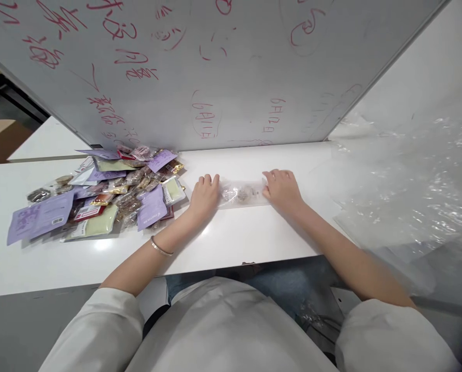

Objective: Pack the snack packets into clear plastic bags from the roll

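A long clear plastic bag lies flat on the white table in front of me, with small brownish contents showing through its middle. My left hand is closed on the bag's left end, fingers curled over it. At the opposite end, my right hand grips the plastic with bent fingers and thumb. What exactly is inside the bag is too blurred to tell.
Left of my hands a heap of small packets covers the white table. A whiteboard with red writing stands along the back. Clear plastic sheeting piles up on the right. A cardboard box sits far left.
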Demonstrator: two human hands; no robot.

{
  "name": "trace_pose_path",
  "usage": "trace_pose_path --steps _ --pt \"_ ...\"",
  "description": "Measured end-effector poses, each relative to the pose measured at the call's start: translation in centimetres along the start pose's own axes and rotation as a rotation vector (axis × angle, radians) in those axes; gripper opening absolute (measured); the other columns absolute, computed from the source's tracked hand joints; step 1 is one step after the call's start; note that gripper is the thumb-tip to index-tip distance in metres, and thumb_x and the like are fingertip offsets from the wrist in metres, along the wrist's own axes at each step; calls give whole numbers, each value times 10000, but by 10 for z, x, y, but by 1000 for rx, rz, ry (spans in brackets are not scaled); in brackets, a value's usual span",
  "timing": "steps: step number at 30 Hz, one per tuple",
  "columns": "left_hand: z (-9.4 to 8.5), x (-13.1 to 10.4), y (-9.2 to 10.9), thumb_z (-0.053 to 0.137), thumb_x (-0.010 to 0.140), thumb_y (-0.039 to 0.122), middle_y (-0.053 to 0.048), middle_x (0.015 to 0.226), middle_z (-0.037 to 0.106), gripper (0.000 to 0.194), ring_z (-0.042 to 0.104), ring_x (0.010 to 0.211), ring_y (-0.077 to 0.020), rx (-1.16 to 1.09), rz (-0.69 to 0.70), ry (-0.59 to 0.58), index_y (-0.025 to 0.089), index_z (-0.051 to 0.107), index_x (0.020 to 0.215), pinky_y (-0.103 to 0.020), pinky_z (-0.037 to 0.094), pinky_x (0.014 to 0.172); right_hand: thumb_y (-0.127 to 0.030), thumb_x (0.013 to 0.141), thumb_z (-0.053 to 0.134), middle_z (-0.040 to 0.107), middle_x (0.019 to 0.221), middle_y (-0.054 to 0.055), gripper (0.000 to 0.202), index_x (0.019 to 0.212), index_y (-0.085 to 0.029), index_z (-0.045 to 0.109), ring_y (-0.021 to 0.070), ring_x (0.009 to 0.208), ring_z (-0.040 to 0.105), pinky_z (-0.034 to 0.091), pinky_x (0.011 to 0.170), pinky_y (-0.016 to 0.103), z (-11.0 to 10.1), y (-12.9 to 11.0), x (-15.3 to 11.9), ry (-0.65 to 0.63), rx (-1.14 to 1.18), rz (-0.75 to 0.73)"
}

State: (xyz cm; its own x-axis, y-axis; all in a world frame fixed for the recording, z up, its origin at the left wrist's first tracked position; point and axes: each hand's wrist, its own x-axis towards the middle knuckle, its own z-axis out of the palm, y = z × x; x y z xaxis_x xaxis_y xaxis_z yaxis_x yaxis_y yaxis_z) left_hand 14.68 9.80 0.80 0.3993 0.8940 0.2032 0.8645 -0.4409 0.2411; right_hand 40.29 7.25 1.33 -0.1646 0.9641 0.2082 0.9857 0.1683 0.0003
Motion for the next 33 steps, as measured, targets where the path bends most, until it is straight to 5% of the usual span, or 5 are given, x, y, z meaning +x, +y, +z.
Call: trace_pose_path --steps 3,7,18,26,33 --pt "-2 -12 3 368 938 125 -234 1325 582 435 472 1326 -375 4 163 8 117 524 1345 -546 365 1069 -198 862 475 490 1484 219 614 1465 -92 422 380 1421 396 231 1177 620 4 2 -22 155 -2 -147" --pt "-5 -27 11 434 877 156 -198 1199 653 442 574 1177 -334 4 230 -177 98 546 1300 -467 474 991 -198 792 501 368 1565 242 764 1514 -27 317 366 1481 298 303 1183 568 11 8 -47 -117 104 -295" --pt "33 -9 3 346 867 64 -252 1445 517 605 353 1455 -377 -424 -58 65 51 388 1470 -628 266 1167 -119 868 459 726 1141 158 625 1489 -182 464 317 1048 686 546 930 500 23 -16 11 25 419 186" --pt "13 13 34 385 929 185 -81 1458 549 518 515 1339 -248 -1087 -249 390 237 448 1440 -445 437 1100 -346 872 442 560 1404 46 725 1568 -322 240 204 1231 588 555 966 398 4 -91 31 383 1531 446" --pt "18 17 33 386 908 142 -47 1424 579 490 536 1309 -197 -1156 -271 374 244 499 1374 -389 430 1102 -514 873 444 635 1277 86 512 1319 -277 527 246 1198 622 574 949 436 20 -108 39 334 1659 408"
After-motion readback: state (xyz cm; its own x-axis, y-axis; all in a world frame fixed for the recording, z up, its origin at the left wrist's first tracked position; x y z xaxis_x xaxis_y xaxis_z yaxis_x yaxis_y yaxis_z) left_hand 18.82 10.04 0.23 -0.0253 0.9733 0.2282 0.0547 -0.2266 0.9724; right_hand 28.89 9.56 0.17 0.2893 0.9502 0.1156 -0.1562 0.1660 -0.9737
